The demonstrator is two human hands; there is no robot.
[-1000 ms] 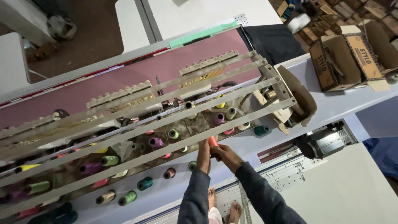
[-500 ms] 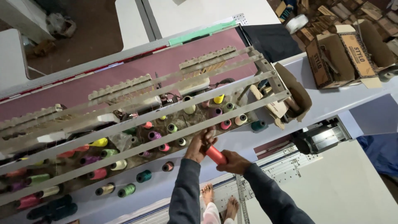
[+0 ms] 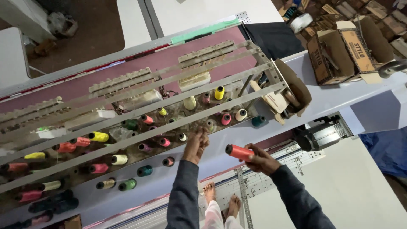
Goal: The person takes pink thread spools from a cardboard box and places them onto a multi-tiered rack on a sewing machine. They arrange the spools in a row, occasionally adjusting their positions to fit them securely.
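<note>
My right hand (image 3: 263, 160) grips an orange-red thread spool (image 3: 240, 152), held level and clear of the machine's front edge. My left hand (image 3: 196, 145) reaches up to the thread rack (image 3: 169, 125), fingers apart at the lower metal bar, holding nothing that I can see. Behind the bars stand several spools on the shelf: a yellow one (image 3: 98, 136), a pink one (image 3: 226, 119), a cream one (image 3: 241, 114), a teal one (image 3: 144, 170) and a green one (image 3: 127, 184). Both arms wear dark grey sleeves.
A maroon cloth bed (image 3: 127, 76) runs behind the rack. An open brown cardboard box (image 3: 296, 91) sits at the rack's right end, more cartons (image 3: 347, 48) at top right. A black motor (image 3: 318, 135) sits below. My bare feet (image 3: 220, 199) show on the floor.
My right hand has drawn the orange-red spool away from the rack, to the right and toward me. My left hand stays at the lower bar. The view has shifted left along the rack.
</note>
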